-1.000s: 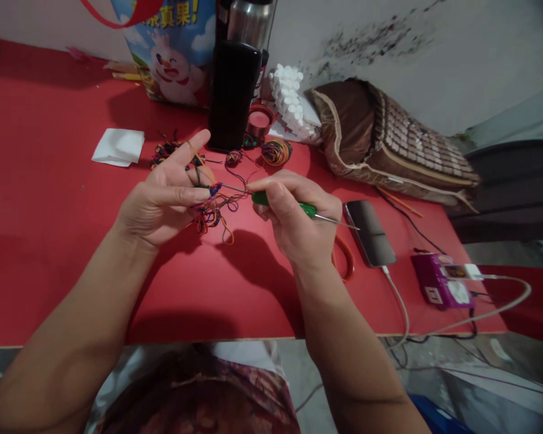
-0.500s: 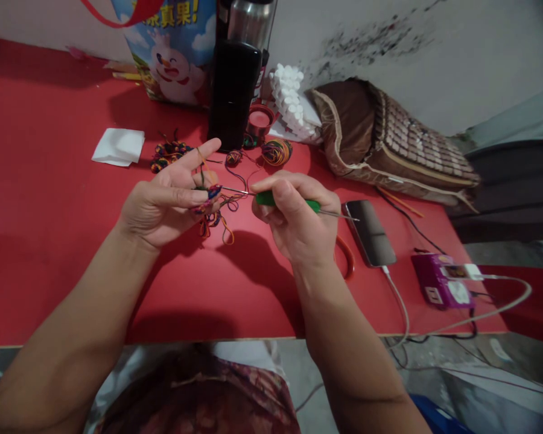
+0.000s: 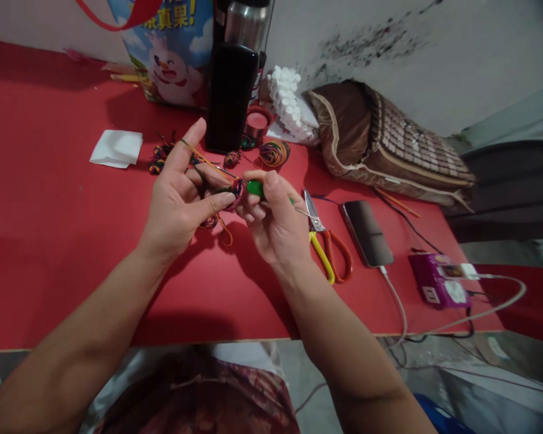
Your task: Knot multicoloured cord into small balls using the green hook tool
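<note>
My left hand [image 3: 174,208] pinches a small multicoloured crochet piece [image 3: 238,191] between thumb and fingers. Its raised index finger carries an orange and dark yarn strand [image 3: 203,158] that runs down to the piece. In my right hand [image 3: 278,223] is a crochet hook with a green handle [image 3: 255,188]. The hook's front shaft passes at the piece, and its thin rear end sticks out past my palm. Where the tip sits in the stitches is hard to see. Loose yarn loops [image 3: 226,232] hang below my left fingers.
Behind my hands lie a yarn ball [image 3: 274,154], a smaller ball [image 3: 231,159] and a dark phone standing upright [image 3: 230,99]. Scissors [image 3: 328,244], a charging phone [image 3: 368,232] and a purple box [image 3: 437,280] are to the right. A folded white tissue [image 3: 116,148] lies left, a brown cushion [image 3: 389,138] back right.
My hands have come together. The right hand moved left with the hook, the left hand moved right and turned, its index finger rising. The scissors now show fully beside my right hand.
</note>
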The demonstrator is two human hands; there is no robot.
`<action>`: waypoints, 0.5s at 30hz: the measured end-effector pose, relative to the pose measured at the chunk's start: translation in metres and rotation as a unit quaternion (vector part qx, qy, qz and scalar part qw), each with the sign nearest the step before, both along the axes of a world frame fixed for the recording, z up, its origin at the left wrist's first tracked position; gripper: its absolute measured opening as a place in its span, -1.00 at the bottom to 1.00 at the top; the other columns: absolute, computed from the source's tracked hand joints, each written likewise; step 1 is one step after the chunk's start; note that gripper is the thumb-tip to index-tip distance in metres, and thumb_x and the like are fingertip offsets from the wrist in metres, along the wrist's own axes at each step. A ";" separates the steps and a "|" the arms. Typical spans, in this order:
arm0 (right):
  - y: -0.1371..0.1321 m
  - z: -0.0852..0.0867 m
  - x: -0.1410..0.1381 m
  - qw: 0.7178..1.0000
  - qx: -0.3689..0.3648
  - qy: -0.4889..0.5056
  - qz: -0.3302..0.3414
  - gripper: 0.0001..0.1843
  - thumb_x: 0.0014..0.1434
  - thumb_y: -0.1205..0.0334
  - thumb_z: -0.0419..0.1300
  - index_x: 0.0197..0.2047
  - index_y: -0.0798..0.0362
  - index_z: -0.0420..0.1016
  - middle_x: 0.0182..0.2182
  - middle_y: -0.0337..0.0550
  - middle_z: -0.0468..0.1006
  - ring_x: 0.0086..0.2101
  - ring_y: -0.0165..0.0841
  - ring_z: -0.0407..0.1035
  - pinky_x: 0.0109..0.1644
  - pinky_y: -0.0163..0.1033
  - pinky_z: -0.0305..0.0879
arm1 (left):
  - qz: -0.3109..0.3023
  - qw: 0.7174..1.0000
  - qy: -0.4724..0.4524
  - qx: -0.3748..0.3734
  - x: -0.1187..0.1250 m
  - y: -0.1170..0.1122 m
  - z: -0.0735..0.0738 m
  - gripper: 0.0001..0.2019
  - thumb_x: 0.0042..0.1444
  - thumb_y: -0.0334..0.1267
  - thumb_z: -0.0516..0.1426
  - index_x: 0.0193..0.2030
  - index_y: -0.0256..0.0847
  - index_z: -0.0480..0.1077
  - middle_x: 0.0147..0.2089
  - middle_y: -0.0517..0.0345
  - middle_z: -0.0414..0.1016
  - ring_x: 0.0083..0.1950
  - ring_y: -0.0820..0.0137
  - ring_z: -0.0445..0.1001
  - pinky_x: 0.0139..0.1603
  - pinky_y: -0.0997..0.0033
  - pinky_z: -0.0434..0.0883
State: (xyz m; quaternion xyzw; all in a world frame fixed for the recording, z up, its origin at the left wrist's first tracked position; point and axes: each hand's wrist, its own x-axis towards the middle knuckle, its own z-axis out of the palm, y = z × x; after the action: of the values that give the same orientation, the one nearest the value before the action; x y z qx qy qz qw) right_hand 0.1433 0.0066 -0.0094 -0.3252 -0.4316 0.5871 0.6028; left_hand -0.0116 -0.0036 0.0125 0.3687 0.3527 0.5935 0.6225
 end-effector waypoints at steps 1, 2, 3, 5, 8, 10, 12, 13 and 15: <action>0.000 0.000 0.000 1.000 -0.002 0.000 -0.001 -0.56 0.21 -0.27 0.47 -0.22 -0.04 0.69 -0.51 -0.37 0.39 -0.54 -0.52 0.14 -0.44 -0.33 0.32 | -0.004 1.000 0.001 -0.001 0.000 0.000 0.000 0.11 -0.08 -0.55 0.51 0.60 0.08 0.27 -0.21 0.29 0.66 -0.18 0.28 0.66 -0.25 0.31 0.62; 0.000 0.000 0.001 1.000 -0.006 -0.005 -0.001 -0.56 0.21 -0.27 0.47 -0.20 -0.04 0.69 -0.50 -0.36 0.41 -0.54 -0.51 0.16 -0.44 -0.32 0.33 | -0.006 1.000 0.001 -0.002 -0.001 -0.001 0.001 0.09 -0.07 -0.55 0.51 0.60 0.09 0.28 -0.18 0.28 0.67 -0.17 0.27 0.67 -0.27 0.31 0.62; -0.001 0.000 0.001 1.000 -0.009 -0.011 0.000 -0.55 0.22 -0.28 0.46 -0.18 -0.04 0.68 -0.49 -0.35 0.42 -0.53 -0.51 0.17 -0.43 -0.31 0.34 | -0.009 1.000 0.000 -0.003 -0.001 -0.001 0.001 0.07 -0.05 -0.53 0.52 0.59 0.10 0.29 -0.16 0.27 0.68 -0.17 0.27 0.68 -0.28 0.30 0.62; -0.002 -0.001 0.000 1.000 -0.013 -0.022 0.003 -0.54 0.24 -0.29 0.44 -0.14 -0.04 0.68 -0.48 -0.34 0.44 -0.53 -0.49 0.20 -0.42 -0.29 0.35 | -0.007 1.000 -0.003 -0.003 -0.001 0.000 0.001 0.03 -0.03 -0.49 0.52 0.56 0.09 0.31 -0.13 0.25 0.70 -0.17 0.26 0.69 -0.31 0.30 0.62; -0.002 -0.002 -0.001 1.000 -0.010 -0.023 0.010 -0.54 0.23 -0.28 0.46 -0.13 -0.05 0.68 -0.48 -0.34 0.45 -0.53 -0.48 0.21 -0.43 -0.27 0.33 | -0.011 1.000 -0.003 -0.005 -0.001 0.001 0.000 0.02 0.00 -0.47 0.52 0.58 0.09 0.28 -0.18 0.28 0.70 -0.22 0.29 0.69 -0.34 0.33 0.60; -0.002 -0.002 -0.002 1.000 -0.007 -0.021 0.014 -0.55 0.18 -0.27 0.50 -0.16 -0.07 0.68 -0.51 -0.35 0.43 -0.54 -0.46 0.20 -0.45 -0.26 0.31 | -0.014 1.000 0.001 -0.006 -0.002 0.003 -0.001 0.09 -0.01 -0.49 0.51 0.62 0.08 0.21 -0.24 0.33 0.68 -0.29 0.32 0.66 -0.37 0.34 0.58; -0.002 -0.003 -0.003 1.000 -0.007 -0.017 0.012 -0.57 0.15 -0.26 0.53 -0.18 -0.10 0.70 -0.53 -0.36 0.42 -0.55 -0.45 0.20 -0.46 -0.26 0.28 | -0.013 1.000 0.010 -0.007 -0.002 0.004 -0.001 0.16 -0.03 -0.49 0.52 0.66 0.03 0.13 -0.28 0.35 0.66 -0.34 0.35 0.62 -0.38 0.34 0.56; -0.002 -0.004 -0.003 1.000 -0.006 -0.016 0.007 -0.58 0.15 -0.26 0.53 -0.19 -0.10 0.70 -0.54 -0.36 0.42 -0.55 -0.45 0.21 -0.46 -0.26 0.29 | -0.011 1.000 0.015 -0.007 -0.002 0.004 -0.001 0.18 -0.04 -0.49 0.52 0.68 0.00 0.10 -0.30 0.35 0.66 -0.35 0.36 0.60 -0.37 0.33 0.55; -0.002 -0.005 -0.002 1.000 0.000 -0.026 -0.009 -0.58 0.20 -0.26 0.50 -0.19 -0.08 0.72 -0.52 -0.34 0.46 -0.52 -0.45 0.27 -0.44 -0.27 0.31 | -0.008 1.000 0.021 -0.012 -0.001 0.004 -0.001 0.19 -0.03 -0.47 0.52 0.69 -0.03 0.08 -0.32 0.37 0.64 -0.38 0.37 0.57 -0.36 0.32 0.53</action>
State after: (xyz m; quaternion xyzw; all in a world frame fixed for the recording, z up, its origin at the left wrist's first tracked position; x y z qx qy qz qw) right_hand 0.1418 0.0048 -0.0148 -0.3440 -0.4441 0.5727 0.5970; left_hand -0.0127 0.0005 0.0111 0.3767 0.3700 0.5758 0.6242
